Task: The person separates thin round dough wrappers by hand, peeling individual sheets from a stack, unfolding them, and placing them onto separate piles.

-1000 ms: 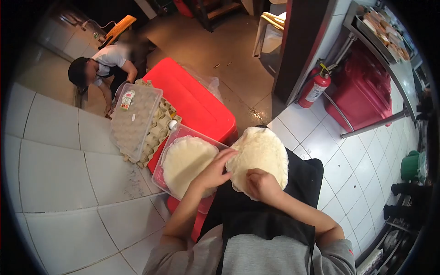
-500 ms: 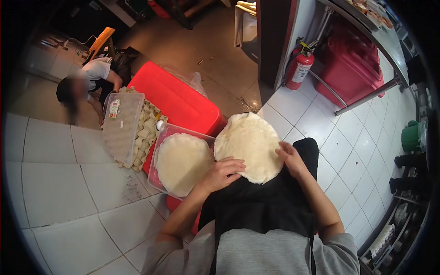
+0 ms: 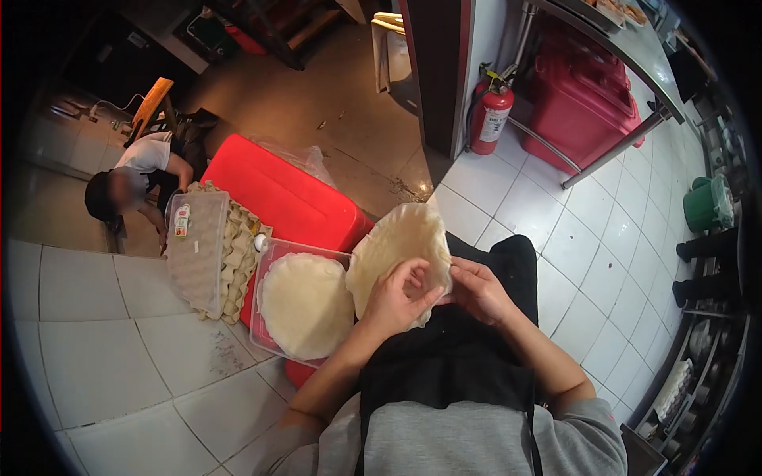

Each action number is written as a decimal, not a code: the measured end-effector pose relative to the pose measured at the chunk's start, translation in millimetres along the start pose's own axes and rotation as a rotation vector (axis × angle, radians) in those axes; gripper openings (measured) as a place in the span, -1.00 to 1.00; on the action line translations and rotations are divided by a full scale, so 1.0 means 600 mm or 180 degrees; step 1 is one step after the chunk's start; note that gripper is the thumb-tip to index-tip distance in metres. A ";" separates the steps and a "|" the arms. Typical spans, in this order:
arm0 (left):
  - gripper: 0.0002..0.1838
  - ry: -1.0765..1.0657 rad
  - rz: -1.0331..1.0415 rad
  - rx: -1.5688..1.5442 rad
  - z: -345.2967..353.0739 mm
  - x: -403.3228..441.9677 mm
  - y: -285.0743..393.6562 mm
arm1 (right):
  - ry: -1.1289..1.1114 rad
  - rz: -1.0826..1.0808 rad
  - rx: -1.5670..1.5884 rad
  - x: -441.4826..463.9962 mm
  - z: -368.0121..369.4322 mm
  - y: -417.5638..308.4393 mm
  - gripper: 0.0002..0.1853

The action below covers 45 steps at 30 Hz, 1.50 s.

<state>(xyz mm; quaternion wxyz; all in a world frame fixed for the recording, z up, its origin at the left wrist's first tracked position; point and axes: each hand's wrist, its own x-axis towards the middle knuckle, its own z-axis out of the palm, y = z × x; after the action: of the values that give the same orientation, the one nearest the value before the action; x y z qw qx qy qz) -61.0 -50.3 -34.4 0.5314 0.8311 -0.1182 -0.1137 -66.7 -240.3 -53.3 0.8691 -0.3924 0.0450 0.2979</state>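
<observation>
A pale, round, floppy dough sheet (image 3: 385,246) lies over my black-aproned lap, its right side raised and curving inward. My right hand (image 3: 480,293) pinches that raised right edge between thumb and fingers. Over the lower face of the sheet is my left hand (image 3: 397,297), its fingers loosely curled and its thumb apart, the tip close to the edge by my right fingers. To the left, another round dough sheet (image 3: 305,305) rests in a clear plastic container (image 3: 258,333). Whether either round is a single sheet or a stack, I cannot tell.
A red box (image 3: 278,186) stands ahead, beside egg trays (image 3: 238,246) with a clear lid (image 3: 198,254) leaning on them. A person (image 3: 151,159) crouches at the far left. A fire extinguisher (image 3: 490,119) and a red bin (image 3: 575,111) stand at the right.
The dough sheet's right side has been lifted and bent inward by my right hand. My left hand has gone from lying flat on the sheet to curled fingers near its right edge.
</observation>
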 end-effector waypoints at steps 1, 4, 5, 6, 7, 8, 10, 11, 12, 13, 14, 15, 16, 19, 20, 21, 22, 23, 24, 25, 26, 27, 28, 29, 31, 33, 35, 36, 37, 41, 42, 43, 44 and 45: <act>-0.52 0.0084 0.0027 0.0186 0.001 0.005 0.008 | 0.0040 -0.0001 -0.0111 0.001 0.002 -0.003 -0.61; -0.44 0.0174 0.0012 0.0433 0.003 0.019 0.010 | 0.0234 -0.0054 -0.0602 0.009 0.008 -0.005 -0.61; -0.46 0.0169 -0.0006 0.0433 0.004 0.020 0.010 | 0.0361 0.0008 -0.0615 0.010 0.010 -0.009 -0.64; -0.49 0.0155 -0.0026 0.0434 0.003 0.021 0.013 | 0.0394 -0.0054 -0.0710 0.011 0.015 -0.012 -0.68; -0.51 0.0130 0.0025 0.0310 0.001 0.021 0.004 | 0.0437 -0.0114 -0.0802 0.010 0.021 -0.014 -0.71; -0.53 0.0103 0.0078 0.0180 0.002 0.023 -0.011 | 0.0486 -0.0173 -0.0897 0.010 0.023 -0.014 -0.75; -0.58 0.0091 0.0113 0.0044 0.004 0.025 -0.014 | 0.0504 -0.0237 -0.0989 0.016 0.003 0.003 -0.81; -0.61 0.0108 0.0094 0.0044 0.005 0.023 -0.013 | 0.0511 -0.0270 -0.1040 0.019 -0.006 0.008 -0.85; -0.64 0.0127 0.0069 0.0044 0.007 0.022 -0.010 | 0.0555 -0.0273 -0.1091 0.019 -0.007 0.009 -0.86; -0.68 0.0170 0.0106 0.0070 0.008 0.022 -0.013 | 0.0595 -0.0272 -0.1142 0.019 -0.008 0.009 -0.88; -0.72 0.0218 0.0144 0.0100 0.011 0.023 -0.019 | 0.0630 -0.0272 -0.1193 0.019 -0.009 0.010 -0.89; -0.75 0.0267 0.0185 0.0129 0.012 0.025 -0.026 | 0.0649 -0.0267 -0.1105 0.020 -0.012 0.013 -0.89; -0.77 0.0226 -0.0050 0.0019 0.012 0.027 -0.035 | 0.0669 -0.0263 -0.1019 0.021 -0.018 0.016 -0.89; -0.78 0.0170 -0.0418 -0.0456 0.011 0.034 -0.060 | 0.0924 -0.0254 -0.0857 0.019 0.011 -0.006 -0.78; -0.78 0.0202 -0.0320 -0.0712 0.012 0.035 -0.066 | 0.1048 -0.0249 -0.0818 0.017 0.022 -0.014 -0.72; -0.77 0.0229 -0.0223 -0.0969 0.013 0.035 -0.073 | 0.1013 -0.0481 -0.1127 0.021 0.014 -0.004 -0.65; -0.77 0.0269 -0.0215 -0.1059 0.015 0.034 -0.086 | 0.0977 -0.0712 -0.1435 0.030 0.000 0.015 -0.58; -0.76 0.0311 -0.0207 -0.1148 0.017 0.031 -0.103 | 0.0936 -0.0944 -0.1743 0.038 -0.013 0.030 -0.50; -0.76 0.0357 -0.0197 -0.1235 0.016 0.030 -0.120 | 0.1008 -0.0860 -0.2092 0.040 -0.024 0.035 -0.45; -0.75 0.0414 -0.0296 -0.1374 0.008 0.030 -0.140 | 0.1076 -0.0774 -0.2443 0.040 -0.037 0.036 -0.40; -0.74 0.0471 -0.0396 -0.1514 -0.005 0.029 -0.162 | 0.1143 -0.0685 -0.2793 0.040 -0.047 0.038 -0.35; -0.72 0.0528 -0.0494 -0.1654 -0.019 0.027 -0.174 | 0.1124 -0.0683 -0.2549 0.041 -0.053 0.040 -0.30; -0.71 0.0601 -0.0559 -0.1766 -0.032 0.025 -0.175 | 0.1103 -0.0682 -0.2307 0.042 -0.056 0.041 -0.25; -0.71 0.0677 -0.0625 -0.1878 -0.044 0.022 -0.175 | 0.1078 -0.0677 -0.2067 0.043 -0.059 0.042 -0.20; -0.68 0.0767 -0.1046 -0.2229 -0.065 0.012 -0.130 | 0.0873 -0.1113 -0.1946 0.048 -0.050 0.045 -0.23; -0.68 0.0915 -0.0907 -0.2270 -0.060 0.008 -0.151 | 0.0576 -0.1200 -0.2387 0.050 -0.051 0.047 -0.28; -0.67 0.0849 -0.0826 -0.2066 -0.053 0.004 -0.170 | 0.0193 -0.0929 -0.3392 0.047 -0.065 0.048 -0.36; -0.68 0.0712 -0.0811 -0.1848 -0.047 0.005 -0.169 | 0.0291 -0.0878 -0.3389 0.044 -0.053 0.044 -0.41; -0.68 0.0573 -0.0795 -0.1634 -0.040 0.008 -0.161 | 0.0391 -0.0826 -0.3388 0.038 -0.032 0.034 -0.46; -0.68 0.0208 -0.0526 -0.0110 -0.003 0.011 -0.085 | 0.0444 -0.0994 -0.3836 0.029 0.002 0.028 -0.47; -0.68 0.0165 -0.0811 -0.0026 -0.004 0.015 -0.092 | 0.0470 -0.1009 -0.3842 0.027 0.002 0.029 -0.48; -0.69 0.0120 -0.1096 0.0057 -0.008 0.021 -0.103 | 0.0497 -0.1023 -0.3847 0.026 0.001 0.032 -0.48; -0.69 0.0073 -0.1384 0.0141 -0.013 0.025 -0.111 | 0.0523 -0.1034 -0.3851 0.026 0.000 0.035 -0.49; -0.69 0.0476 -0.1353 -0.0055 -0.025 0.024 -0.108 | 0.0547 -0.0936 -0.3656 0.026 -0.008 0.040 -0.50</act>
<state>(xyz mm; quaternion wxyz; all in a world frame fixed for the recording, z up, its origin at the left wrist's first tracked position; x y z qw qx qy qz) -37.9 -15.6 -88.1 0.5099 0.8388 0.1003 -0.1622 -66.5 -223.8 -77.5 0.5433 -0.8242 -0.1079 0.1182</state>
